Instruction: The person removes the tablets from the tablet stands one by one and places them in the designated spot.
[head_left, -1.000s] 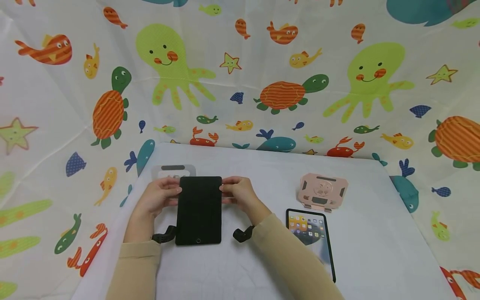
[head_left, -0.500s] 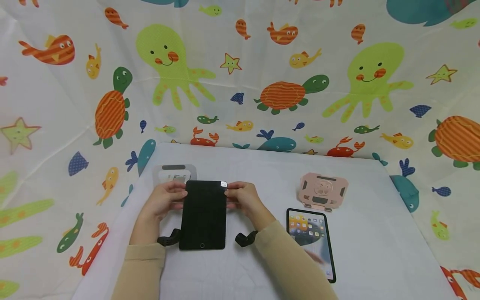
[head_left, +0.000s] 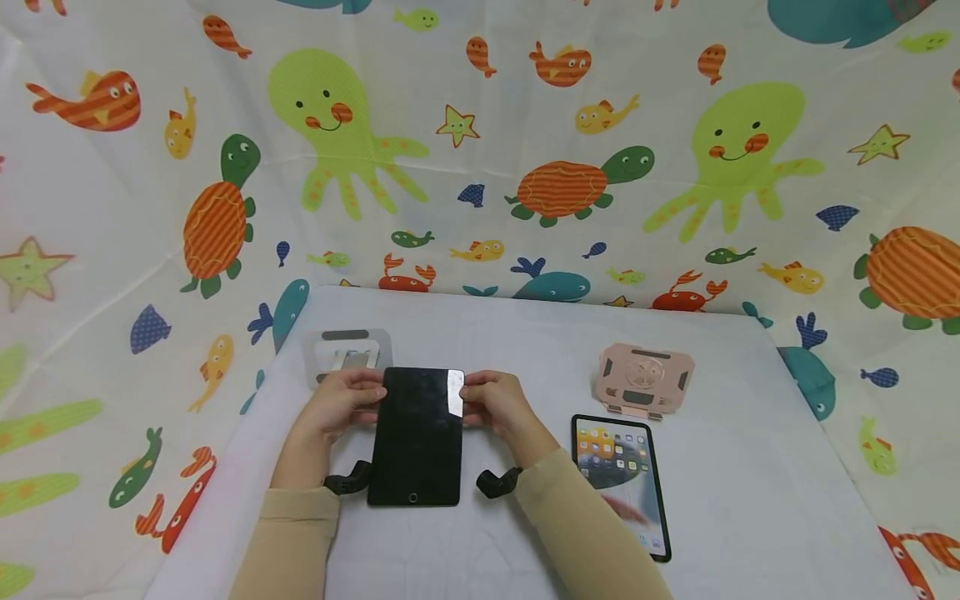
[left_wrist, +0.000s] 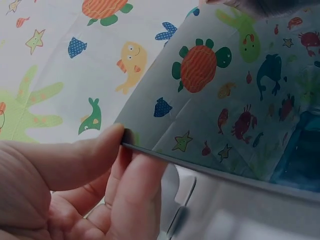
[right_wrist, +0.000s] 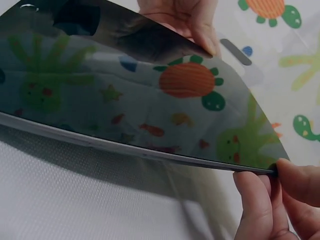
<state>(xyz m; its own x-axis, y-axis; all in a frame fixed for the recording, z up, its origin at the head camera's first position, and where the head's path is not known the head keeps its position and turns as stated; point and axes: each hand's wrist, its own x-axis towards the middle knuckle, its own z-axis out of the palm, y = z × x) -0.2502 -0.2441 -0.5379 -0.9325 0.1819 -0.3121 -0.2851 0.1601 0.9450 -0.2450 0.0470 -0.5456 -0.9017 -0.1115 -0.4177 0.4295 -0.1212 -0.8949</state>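
A tablet (head_left: 416,442) with a dark, glossy screen and a round home button at its near edge is held between both hands, above the white table. My left hand (head_left: 336,408) pinches its far left edge, thumb on the screen side and fingers beneath, as the left wrist view shows on the tablet (left_wrist: 200,105). At the far right edge my right hand (head_left: 504,412) pinches it the same way; the right wrist view has the thumb at the corner of the tablet (right_wrist: 150,100). A grey tablet case (head_left: 384,340) lies just beyond, partly hidden by the left hand.
On the right of the white table (head_left: 735,483) lies a second tablet (head_left: 611,450) with its screen lit, partly covered by the right sleeve. Behind it is a pink tablet case (head_left: 678,367). A sea-animal print cloth (head_left: 480,83) hangs behind the table.
Both hands have shifted the dark tablet a little to the right and nearer to me. More of the grey case shows, and a bright reflection has appeared at the screen's upper right.
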